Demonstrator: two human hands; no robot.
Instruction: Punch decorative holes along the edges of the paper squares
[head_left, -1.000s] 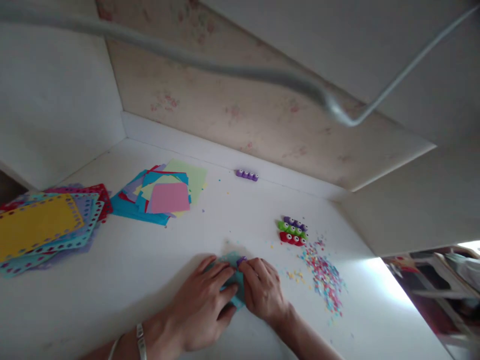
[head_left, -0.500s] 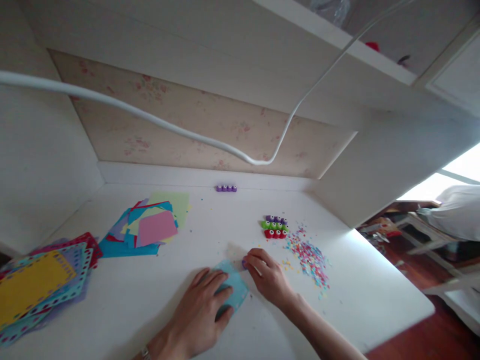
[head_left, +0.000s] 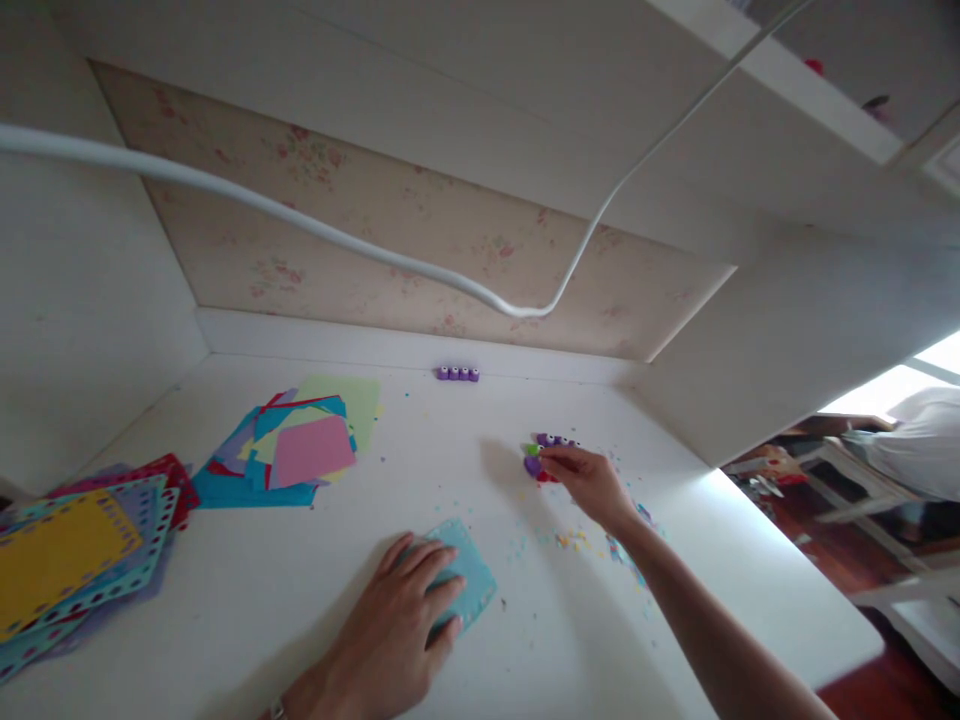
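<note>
White tabletop (head_left: 420,480): blue sheet (head_left: 471,570), confetti (head_left: 572,540).

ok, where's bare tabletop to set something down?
Mostly bare, bar specks: the white tabletop between the plain paper pile and the right hand; also its right end, beyond the right forearm. Crowded: around the right hand, with small punches and confetti; far left, with bordered sheets.

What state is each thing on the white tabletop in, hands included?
Left hand: open, on light blue paper sheet.
Light blue paper sheet: partly covered.
Right hand: fingertips at small purple plastic piece; grip unclear.
Four purple plastic pieces: lined up.
Green plastic piece: partly hidden.
Pink paper sheet: uncovered, topmost.
Yellow paper sheet: uncovered, topmost.
Coloured paper confetti: scattered, partly hidden.
</note>
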